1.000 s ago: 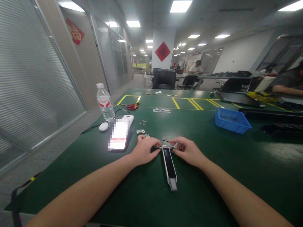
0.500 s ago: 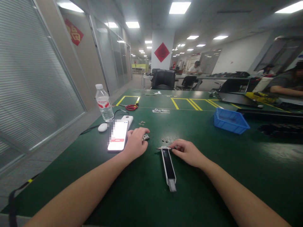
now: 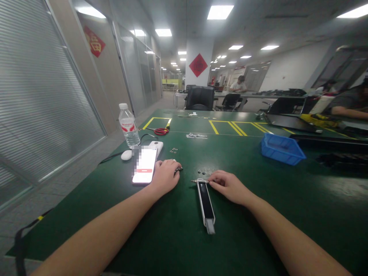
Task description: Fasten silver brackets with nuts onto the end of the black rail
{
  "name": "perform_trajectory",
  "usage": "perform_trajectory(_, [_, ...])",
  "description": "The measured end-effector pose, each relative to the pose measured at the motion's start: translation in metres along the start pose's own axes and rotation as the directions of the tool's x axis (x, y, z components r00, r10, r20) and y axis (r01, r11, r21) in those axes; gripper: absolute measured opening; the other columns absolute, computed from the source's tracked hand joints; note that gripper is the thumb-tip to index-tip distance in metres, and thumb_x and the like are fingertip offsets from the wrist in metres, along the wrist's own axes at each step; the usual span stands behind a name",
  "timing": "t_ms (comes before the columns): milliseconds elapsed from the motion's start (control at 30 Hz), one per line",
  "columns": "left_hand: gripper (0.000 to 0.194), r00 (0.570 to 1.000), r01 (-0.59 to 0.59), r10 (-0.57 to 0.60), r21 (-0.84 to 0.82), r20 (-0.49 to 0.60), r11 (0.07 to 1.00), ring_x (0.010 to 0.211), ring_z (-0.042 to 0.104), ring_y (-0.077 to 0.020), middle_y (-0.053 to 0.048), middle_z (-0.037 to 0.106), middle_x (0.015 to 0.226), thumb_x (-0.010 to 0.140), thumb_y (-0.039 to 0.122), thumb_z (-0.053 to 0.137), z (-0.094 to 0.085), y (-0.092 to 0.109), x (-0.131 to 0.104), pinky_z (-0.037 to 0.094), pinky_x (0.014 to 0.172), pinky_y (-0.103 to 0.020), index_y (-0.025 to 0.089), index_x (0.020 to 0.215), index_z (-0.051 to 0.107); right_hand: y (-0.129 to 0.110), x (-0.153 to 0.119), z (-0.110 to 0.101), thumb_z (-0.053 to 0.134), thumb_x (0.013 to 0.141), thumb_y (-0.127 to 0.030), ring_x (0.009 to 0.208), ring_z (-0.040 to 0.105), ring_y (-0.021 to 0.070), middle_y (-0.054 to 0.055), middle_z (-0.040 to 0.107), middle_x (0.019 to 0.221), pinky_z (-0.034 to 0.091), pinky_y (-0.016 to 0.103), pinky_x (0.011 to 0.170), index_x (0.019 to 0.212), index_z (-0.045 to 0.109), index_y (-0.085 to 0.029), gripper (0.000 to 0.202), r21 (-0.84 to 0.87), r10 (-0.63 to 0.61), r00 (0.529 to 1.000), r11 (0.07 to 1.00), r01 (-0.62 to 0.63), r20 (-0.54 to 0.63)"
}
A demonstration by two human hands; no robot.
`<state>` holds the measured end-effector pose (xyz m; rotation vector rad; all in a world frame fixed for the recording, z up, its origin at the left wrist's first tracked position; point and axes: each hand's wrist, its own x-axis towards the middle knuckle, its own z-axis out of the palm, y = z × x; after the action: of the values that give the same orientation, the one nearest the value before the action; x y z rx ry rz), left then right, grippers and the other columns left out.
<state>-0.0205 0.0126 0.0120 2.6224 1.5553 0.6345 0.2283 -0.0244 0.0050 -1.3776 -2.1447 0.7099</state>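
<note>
My left hand point(image 3: 167, 175) is closed beside the phone, its fingers bent over a small dark metal part point(image 3: 179, 169) whose edge shows past the fingertips. My right hand point(image 3: 230, 186) pinches the right end of a thin metal rod point(image 3: 198, 181) with a pointed left tip. The rod lies crosswise at the top end of a long white-framed strip with a black face point(image 3: 206, 203), which has a grey flat end toward me. Two small dark nut-like pieces point(image 3: 201, 172) sit just beyond the rod. Several tiny rings point(image 3: 173, 150) lie beyond my left hand.
A lit phone point(image 3: 146, 166) leans on a white power-bank-like block point(image 3: 156, 146), near a white mouse-like object point(image 3: 126, 155) and a water bottle point(image 3: 128, 128). Red-handled scissors point(image 3: 161, 131) lie farther back. A blue bin point(image 3: 282, 149) stands at right. Other people sit in the background.
My left fingers have curled over the small metal part, covering more of it. My right hand and the rod keep their places; the whole view has shifted slightly.
</note>
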Motion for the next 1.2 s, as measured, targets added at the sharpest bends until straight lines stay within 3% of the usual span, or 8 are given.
perform_trajectory(400, [0.021, 0.997, -0.065, 0.064, 0.013, 0.030, 0.998, 0.098, 0.055, -0.0215, -0.005, 0.062, 0.095, 0.083, 0.014, 0.044, 0.002, 0.001, 0.001, 0.033, 0.091, -0.041, 0.021, 0.093, 0.062, 0.002, 0.001, 0.002, 0.053, 0.084, -0.024, 0.067, 0.051, 0.0130, 0.004, 0.061, 0.085, 0.043, 0.028, 0.062, 0.084, 0.067, -0.018, 0.015, -0.007, -0.034, 0.999, 0.999, 0.034, -0.027])
perform_trajectory(700, [0.023, 0.994, -0.076, 0.074, 0.018, 0.080, 0.997, 0.096, 0.056, -0.0217, -0.006, 0.061, 0.097, 0.084, 0.016, 0.043, -0.003, 0.006, 0.001, 0.038, 0.082, -0.037, 0.020, 0.097, 0.062, 0.000, 0.000, 0.002, 0.053, 0.084, -0.023, 0.066, 0.051, 0.0127, 0.004, 0.060, 0.084, 0.043, 0.027, 0.061, 0.083, 0.067, -0.018, 0.015, -0.025, -0.039, 0.999, 0.999, 0.039, -0.020])
perform_trajectory(1200, [0.024, 0.987, -0.113, 0.123, -0.104, 0.100, 0.988, 0.101, 0.056, -0.0246, -0.007, 0.063, 0.106, 0.079, 0.027, 0.053, -0.004, 0.011, -0.003, 0.039, 0.086, -0.040, 0.020, 0.101, 0.059, 0.002, 0.000, 0.003, 0.054, 0.083, -0.023, 0.062, 0.049, 0.0117, 0.003, 0.057, 0.079, 0.041, 0.026, 0.059, 0.083, 0.066, -0.017, 0.013, -0.037, -0.044, 0.999, 0.998, 0.043, -0.020])
